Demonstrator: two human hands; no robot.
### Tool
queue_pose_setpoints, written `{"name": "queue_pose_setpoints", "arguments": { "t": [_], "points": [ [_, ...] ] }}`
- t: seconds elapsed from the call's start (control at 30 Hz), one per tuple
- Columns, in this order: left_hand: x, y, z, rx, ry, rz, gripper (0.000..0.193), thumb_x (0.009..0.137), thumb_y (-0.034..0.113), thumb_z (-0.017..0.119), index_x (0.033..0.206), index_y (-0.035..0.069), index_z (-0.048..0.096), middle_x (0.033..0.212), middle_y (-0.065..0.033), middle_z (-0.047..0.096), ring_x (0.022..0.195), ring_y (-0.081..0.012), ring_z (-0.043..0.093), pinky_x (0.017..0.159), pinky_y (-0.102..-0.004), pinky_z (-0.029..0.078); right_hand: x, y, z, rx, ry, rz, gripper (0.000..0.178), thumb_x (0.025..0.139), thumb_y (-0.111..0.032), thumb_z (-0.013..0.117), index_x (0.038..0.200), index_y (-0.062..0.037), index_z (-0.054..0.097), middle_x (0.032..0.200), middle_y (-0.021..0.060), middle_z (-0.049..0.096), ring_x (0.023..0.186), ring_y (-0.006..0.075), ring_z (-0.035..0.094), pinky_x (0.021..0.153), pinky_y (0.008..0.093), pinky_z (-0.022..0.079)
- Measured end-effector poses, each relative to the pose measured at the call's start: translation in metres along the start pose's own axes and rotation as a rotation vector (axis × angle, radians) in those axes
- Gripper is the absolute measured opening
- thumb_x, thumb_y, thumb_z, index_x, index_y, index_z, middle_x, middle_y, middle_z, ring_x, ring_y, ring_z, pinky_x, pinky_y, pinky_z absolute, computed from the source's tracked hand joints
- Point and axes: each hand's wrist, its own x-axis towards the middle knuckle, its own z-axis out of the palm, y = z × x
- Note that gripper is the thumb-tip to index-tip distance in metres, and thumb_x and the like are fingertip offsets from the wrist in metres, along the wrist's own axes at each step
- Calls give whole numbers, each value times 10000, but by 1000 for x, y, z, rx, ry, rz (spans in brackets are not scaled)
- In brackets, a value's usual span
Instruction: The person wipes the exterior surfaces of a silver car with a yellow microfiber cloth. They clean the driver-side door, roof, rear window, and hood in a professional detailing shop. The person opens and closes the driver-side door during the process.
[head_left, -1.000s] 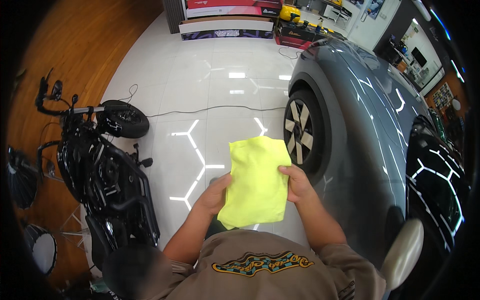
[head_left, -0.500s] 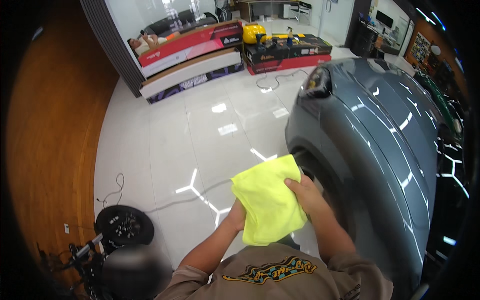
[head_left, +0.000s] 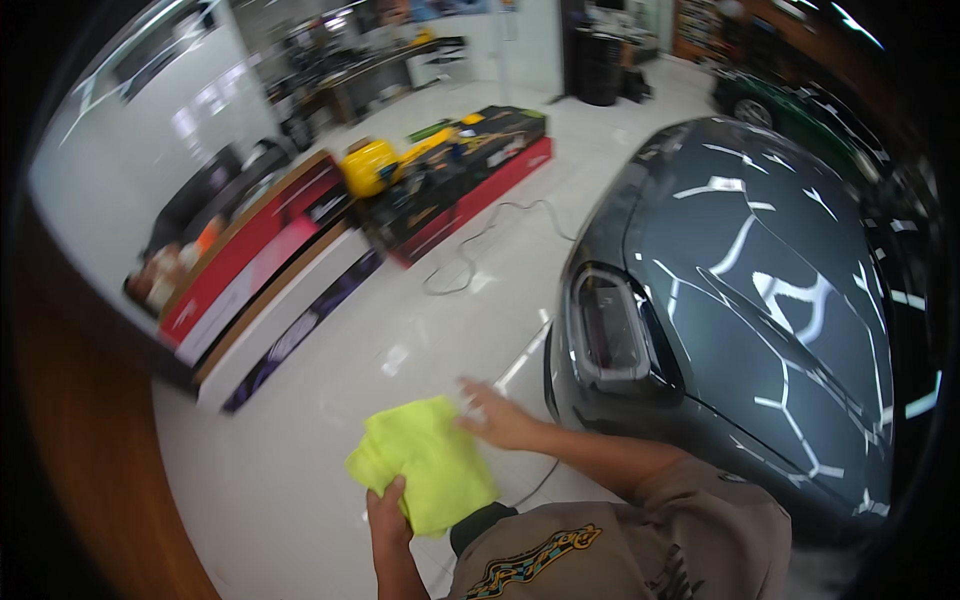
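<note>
A bright yellow-green microfiber cloth (head_left: 425, 465) hangs folded in front of my body. My left hand (head_left: 388, 508) grips its lower left edge, with the thumb on top and the fingers hidden beneath. Beside the cloth's upper right edge is my right hand (head_left: 497, 418), somewhat blurred, its fingers apart and holding nothing I can see. That forearm reaches across in front of a glossy dark grey car (head_left: 745, 290). The car's headlight (head_left: 610, 325) faces the open floor just beyond my right hand.
Long red, white and black boxes (head_left: 265, 270) lie at the left. A yellow tank (head_left: 370, 168) and tools rest around another long black-and-red box (head_left: 470, 190). A loose cable (head_left: 465, 270) snakes over the glossy floor (head_left: 330, 440). Farther back stands a green car (head_left: 800, 115).
My view has swung toward the car's front, bringing its headlight closer. The cloth has come lower and left with my left hand. My right hand has let go of it and opened.
</note>
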Motion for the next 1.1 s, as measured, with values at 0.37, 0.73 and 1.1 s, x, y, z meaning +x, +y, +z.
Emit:
{"name": "queue_pose_setpoints", "arguments": {
  "t": [0.37,0.73,1.1],
  "points": [
    [416,118,162,570,-443,-486,616,930,273,577,1343,-127,354,1252,-267,516,1091,-370,567,911,-476,488,310,26,-60,1038,111,375,451,977,-348,470,1307,-41,465,1178,82,571,1054,180,558,908,337,470],
    [751,87,412,942,-849,-244,599,940,324,576,1373,-44,384,1322,-187,484,1082,-326,542,857,-467,478,530,140,-324,741,584,479,549,958,-367,482,1286,73,466,1209,184,577,1073,251,585,908,339,475],
    [1013,52,641,658,-1386,-800,681,939,431,551,1421,5,326,1445,-115,357,1171,-264,466,852,-427,491,747,228,-535,221,572,153,408,837,-115,525,1216,26,472,1075,229,608,1004,374,595,865,424,470]
  ]
}}
